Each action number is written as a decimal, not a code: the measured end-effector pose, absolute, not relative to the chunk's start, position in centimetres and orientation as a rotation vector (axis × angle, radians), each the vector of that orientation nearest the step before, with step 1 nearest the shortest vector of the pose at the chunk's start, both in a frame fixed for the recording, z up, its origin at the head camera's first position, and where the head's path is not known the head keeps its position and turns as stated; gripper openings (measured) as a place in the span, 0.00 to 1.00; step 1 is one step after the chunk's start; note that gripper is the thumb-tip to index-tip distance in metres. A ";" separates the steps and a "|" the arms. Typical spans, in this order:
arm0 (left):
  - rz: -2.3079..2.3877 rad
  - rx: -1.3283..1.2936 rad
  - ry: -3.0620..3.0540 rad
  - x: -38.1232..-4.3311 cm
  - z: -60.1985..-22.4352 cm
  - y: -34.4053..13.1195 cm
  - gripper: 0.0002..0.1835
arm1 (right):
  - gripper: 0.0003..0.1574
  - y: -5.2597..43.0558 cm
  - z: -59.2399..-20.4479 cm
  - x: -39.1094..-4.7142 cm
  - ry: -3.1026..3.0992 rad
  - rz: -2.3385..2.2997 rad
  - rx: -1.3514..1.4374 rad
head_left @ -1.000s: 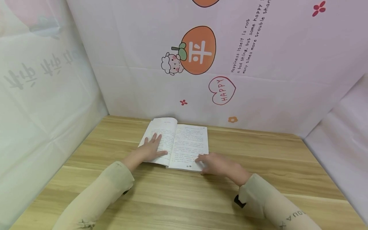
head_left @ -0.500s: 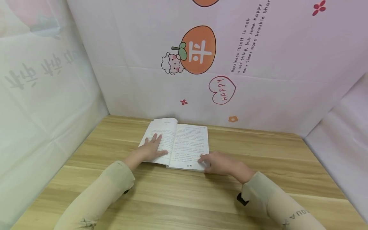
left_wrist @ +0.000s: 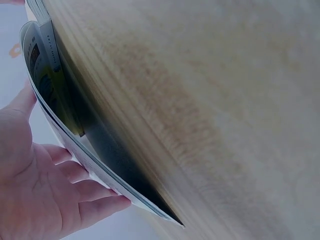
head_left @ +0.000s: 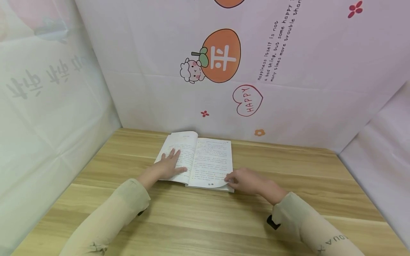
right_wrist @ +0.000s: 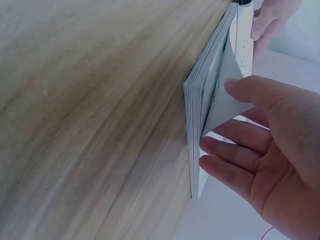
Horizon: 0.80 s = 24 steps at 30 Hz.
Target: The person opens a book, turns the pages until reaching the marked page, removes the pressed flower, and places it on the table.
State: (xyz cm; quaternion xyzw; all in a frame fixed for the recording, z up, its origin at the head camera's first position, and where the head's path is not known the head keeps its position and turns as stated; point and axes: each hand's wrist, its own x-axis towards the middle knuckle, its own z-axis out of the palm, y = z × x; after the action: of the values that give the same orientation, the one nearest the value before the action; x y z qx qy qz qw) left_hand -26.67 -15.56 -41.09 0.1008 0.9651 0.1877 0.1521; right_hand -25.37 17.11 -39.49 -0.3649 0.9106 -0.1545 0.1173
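Note:
An open book (head_left: 211, 160) with printed pages lies on the wooden table by the back wall. My left hand (head_left: 166, 166) rests spread on the left page; in the left wrist view that hand (left_wrist: 45, 185) presses the page side, and the left half of the book (left_wrist: 100, 160) bows up off the table near its edge. At the lower right corner my right hand (head_left: 246, 180) pinches a lifted page. The right wrist view has the thumb of the right hand (right_wrist: 265, 135) on the raised page (right_wrist: 227, 100), above the thick stack of pages beneath.
The wooden table (head_left: 192, 220) extends in front of the book and to both sides. A printed cloth (head_left: 144, 96) hangs behind it, and white cloth (head_left: 57, 124) stands along the left side.
The right hand has drawn slightly rightward, and its fingers now lift the lower right page corner, baring the page below. The left hand stays in place.

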 end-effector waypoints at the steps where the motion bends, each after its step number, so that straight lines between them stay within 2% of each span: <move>1: 0.539 0.288 2.769 -26.7 -41.1 -15.6 0.49 | 0.11 17.1 -39.5 -25.4 2.679 -0.447 -1.092; 14: 0.559 0.302 2.751 -26.6 -41.0 -15.6 0.49 | 0.04 17.1 -39.9 -25.8 2.823 -0.455 -1.216; 20: 0.566 0.305 2.751 -26.6 -41.1 -15.6 0.49 | 0.12 17.2 -39.6 -25.5 2.860 -0.474 -1.211; 24: 0.571 0.300 2.749 -26.6 -41.0 -15.6 0.49 | 0.12 17.3 -39.5 -25.4 2.823 -0.479 -1.207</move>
State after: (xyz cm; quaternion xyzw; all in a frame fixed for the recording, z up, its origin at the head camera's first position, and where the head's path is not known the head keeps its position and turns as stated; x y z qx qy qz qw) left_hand -26.59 -15.61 -41.03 0.1049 0.9613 0.1995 0.1584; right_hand -25.42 17.31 -39.47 -0.3884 0.9084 -0.1541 0.0169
